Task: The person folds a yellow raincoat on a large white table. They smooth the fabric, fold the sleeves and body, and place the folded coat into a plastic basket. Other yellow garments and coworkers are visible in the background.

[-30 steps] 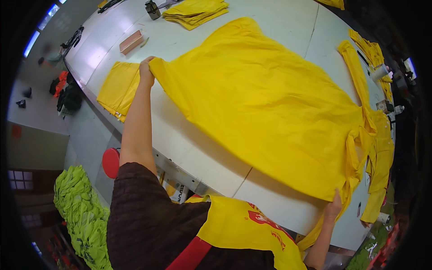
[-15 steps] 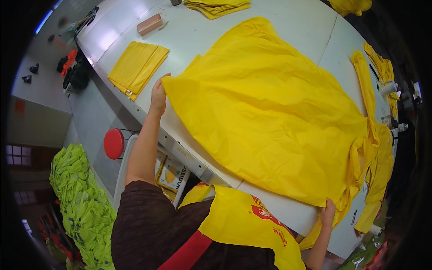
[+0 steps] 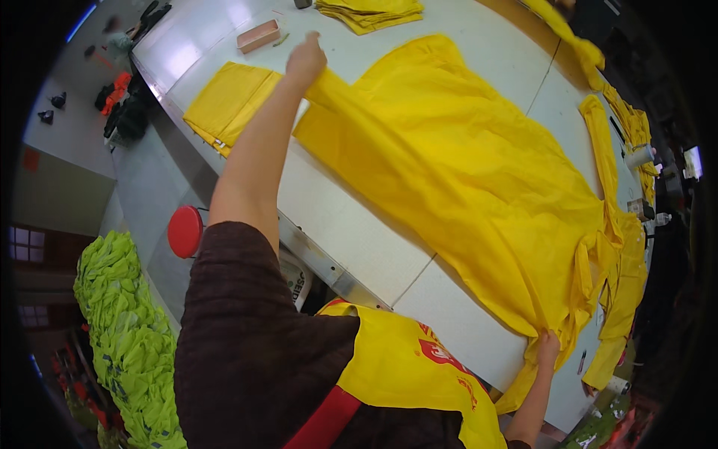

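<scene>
A large yellow garment [image 3: 479,172] of thin, creased fabric lies spread across the white table [image 3: 359,232]. My left hand [image 3: 307,61] is closed on its left edge and holds that side raised, so a fold runs slantwise down to the near right. At the garment's near right edge my right hand [image 3: 548,349] pinches the fabric close to the table. Bunched yellow cloth and a long narrow sleeve or strap [image 3: 598,142] lie at its right end. Left of the garment, partly behind my left forearm, is a folded yellow piece [image 3: 228,101].
A pink tray [image 3: 258,36] and a stack of folded yellow cloth [image 3: 370,13] sit at the far side. Thread cones [image 3: 639,156] and more yellow pieces [image 3: 628,277] line the right. Off the table's left edge are a red stool [image 3: 185,231] and a lime-green fabric heap [image 3: 127,337].
My left hand has lifted the garment's left edge and carried it away from me, baring more tabletop along the near side. My right hand stays at nearly the same spot.
</scene>
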The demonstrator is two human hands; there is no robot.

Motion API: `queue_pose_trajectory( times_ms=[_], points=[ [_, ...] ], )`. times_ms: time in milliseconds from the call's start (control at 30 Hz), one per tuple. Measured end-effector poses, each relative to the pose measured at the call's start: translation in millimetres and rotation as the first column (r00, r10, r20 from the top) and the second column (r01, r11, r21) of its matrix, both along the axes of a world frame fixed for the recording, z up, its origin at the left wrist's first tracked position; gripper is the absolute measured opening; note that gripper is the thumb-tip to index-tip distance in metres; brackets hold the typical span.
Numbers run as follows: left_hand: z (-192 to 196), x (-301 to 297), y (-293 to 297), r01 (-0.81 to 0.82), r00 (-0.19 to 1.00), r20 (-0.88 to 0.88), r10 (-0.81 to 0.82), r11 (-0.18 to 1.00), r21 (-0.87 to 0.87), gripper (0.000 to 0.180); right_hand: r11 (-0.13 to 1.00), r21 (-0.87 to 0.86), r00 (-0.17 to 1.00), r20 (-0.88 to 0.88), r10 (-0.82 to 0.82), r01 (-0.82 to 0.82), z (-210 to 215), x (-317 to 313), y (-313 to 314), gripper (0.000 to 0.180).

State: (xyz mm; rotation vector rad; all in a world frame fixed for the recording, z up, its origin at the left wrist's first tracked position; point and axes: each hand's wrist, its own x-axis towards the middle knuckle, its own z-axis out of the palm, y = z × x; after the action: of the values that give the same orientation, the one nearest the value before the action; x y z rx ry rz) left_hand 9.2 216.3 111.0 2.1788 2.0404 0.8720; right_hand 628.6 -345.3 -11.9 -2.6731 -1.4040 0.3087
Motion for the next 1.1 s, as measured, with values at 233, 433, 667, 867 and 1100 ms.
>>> queue_pose_trajectory(
  times_ms=[233, 433, 667, 867, 1100],
  points=[
    [91.9, -20.5, -43.4, -0.063, 0.912, -0.411, 0.003, 0.989, -0.131, 0.023, 0.984, 0.034, 0.917, -0.371, -0.148, 0.173, 19.6, 19.6, -43.2, 0.022],
    [-126.5, -169.3, -115.5, -0.217, 0.975, -0.011, 0.220, 0.951, -0.222, 0.038, 1.000, -0.009, 0.971, -0.237, -0.010, 0.008, -3.1, -11.5, -23.7, 0.025],
    [-171.7, -162.8, -192.6, 0.107, 0.864, 0.500, 0.055, 0.951, -0.290, 0.038, 0.995, 0.095, 0.999, 0.043, -0.008, 0.004, 8.5, -60.2, -55.5, 0.067],
    [-160.1, -140.9, -199.6, -0.056, 0.978, 0.196, 0.072, 0.995, -0.088, 0.040, 0.996, -0.059, 0.994, -0.091, 0.066, -0.072, 4.2, -28.4, -58.8, 0.042],
    [-159.9, -127.7, -219.3, -0.454, 0.880, -0.298, 0.369, 0.838, -0.302, 0.048, 0.711, -0.692, 0.958, -0.271, -0.094, -0.126, 80.9, -53.0, -32.5, 0.029]
  ],
)
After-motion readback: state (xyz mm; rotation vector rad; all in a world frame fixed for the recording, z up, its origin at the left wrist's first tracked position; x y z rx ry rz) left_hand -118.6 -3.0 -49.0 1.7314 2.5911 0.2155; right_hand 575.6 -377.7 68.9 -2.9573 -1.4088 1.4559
